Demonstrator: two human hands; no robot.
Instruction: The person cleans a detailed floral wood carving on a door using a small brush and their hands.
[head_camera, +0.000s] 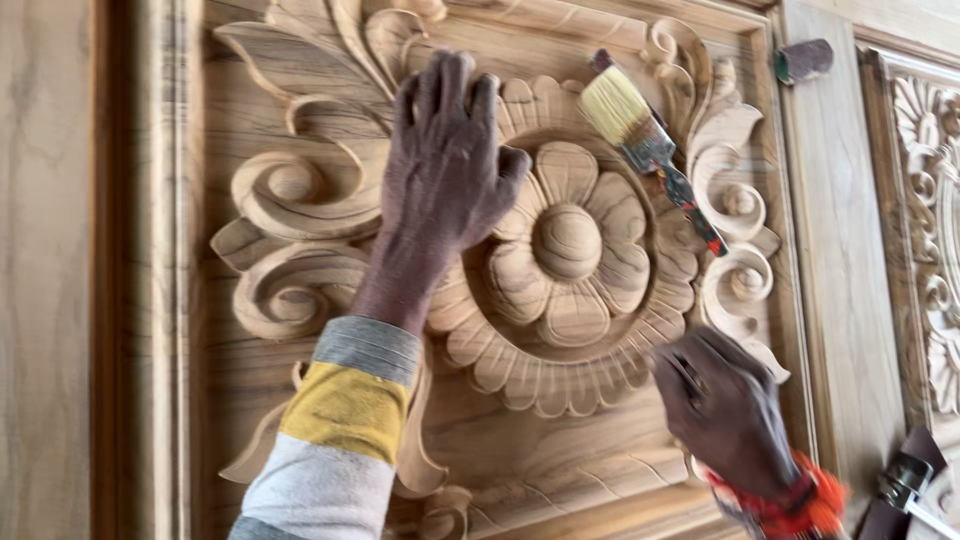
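Note:
A carved wooden panel (300, 190) with a large flower rosette (567, 245) and leaf scrolls fills the view. My left hand (443, 160) lies flat, fingers spread, on the carving just left of the flower's centre. My right hand (722, 405) is blurred at the lower right rim of the rosette, fingers curled against the wood; whether it grips anything is hidden. A paintbrush (640, 135) with pale bristles and a dark red-flecked handle rests on the carving at the upper right, apart from both hands.
A small roll of sandpaper (803, 60) lies on the plain wooden rail (840, 250) at the top right. A second carved panel (930, 230) runs along the right edge. A dark tool with a metal part (905, 482) sits at the bottom right.

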